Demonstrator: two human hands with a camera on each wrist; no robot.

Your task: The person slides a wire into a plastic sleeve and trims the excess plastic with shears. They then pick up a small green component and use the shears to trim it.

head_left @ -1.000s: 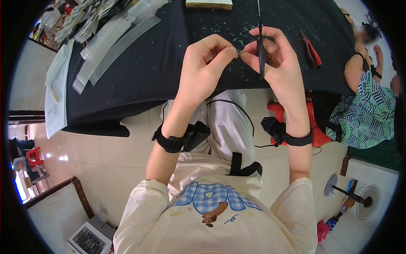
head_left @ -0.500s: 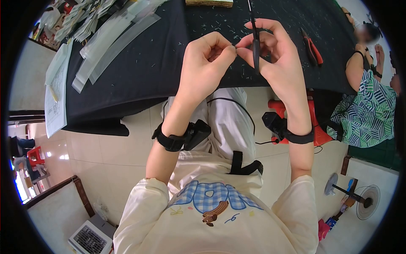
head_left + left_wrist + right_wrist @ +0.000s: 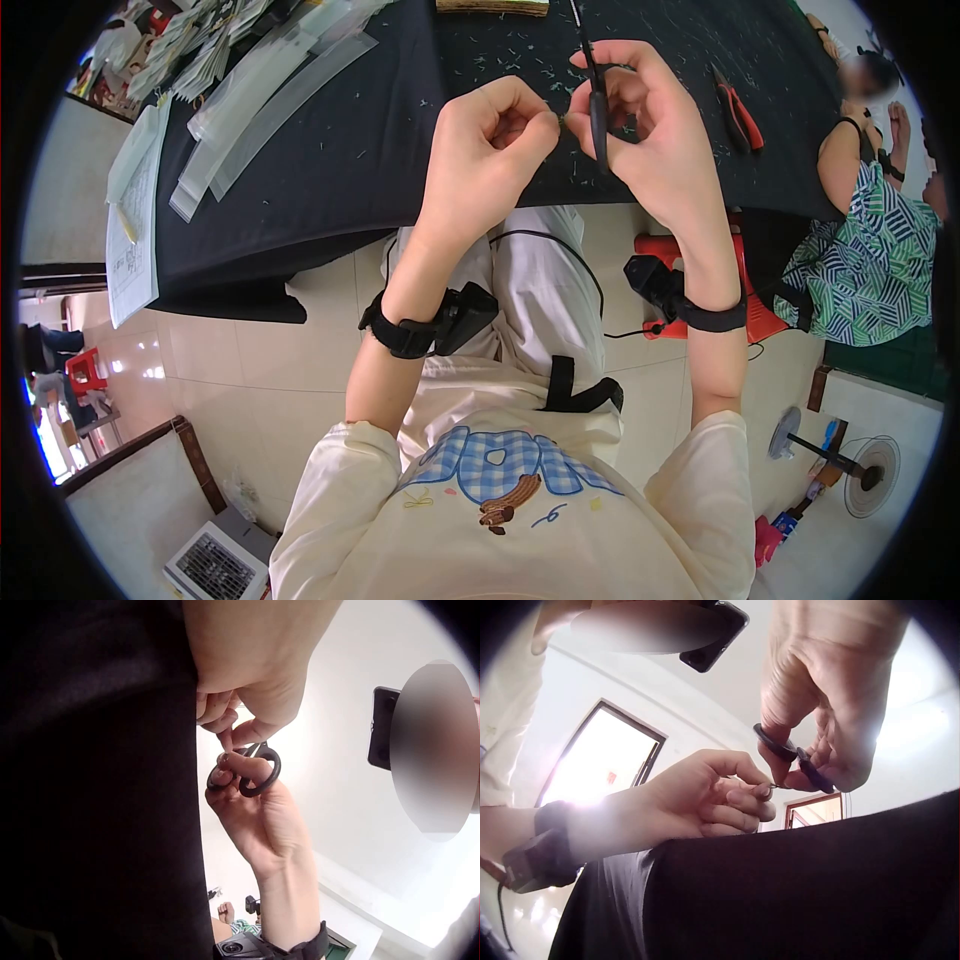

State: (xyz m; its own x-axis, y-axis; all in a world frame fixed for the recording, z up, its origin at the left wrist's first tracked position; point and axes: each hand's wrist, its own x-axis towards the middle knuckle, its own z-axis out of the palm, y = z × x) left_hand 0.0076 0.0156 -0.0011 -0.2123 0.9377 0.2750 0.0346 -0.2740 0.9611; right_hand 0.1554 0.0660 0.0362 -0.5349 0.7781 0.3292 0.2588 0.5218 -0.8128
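Black-handled scissors [image 3: 598,120] hang on the fingers of the right hand [image 3: 665,150], blades pointing away over the cloth. In the left wrist view the scissors' loops [image 3: 261,772] circle fingers of the right hand [image 3: 262,817]. The left hand [image 3: 490,150] pinches something tiny between thumb and forefinger; in the right wrist view a small dark thing [image 3: 778,786] shows at the fingertips of the left hand [image 3: 712,799]. Both hands' fingertips are close together just above the black cloth [image 3: 350,150]. What the tiny thing is, I cannot tell.
Red-handled pliers [image 3: 738,115] lie right of the hands. Small pale clippings scatter over the cloth. A thick block [image 3: 492,7] sits at the far edge. Clear plastic strips [image 3: 270,110] and a paper sheet [image 3: 135,220] lie at the left. Another person sits at the right.
The right hand has shifted slightly away from the body, and the scissors have tilted, their tip swinging left. A small gap now shows between the hands' fingertips. The left hand has barely moved.
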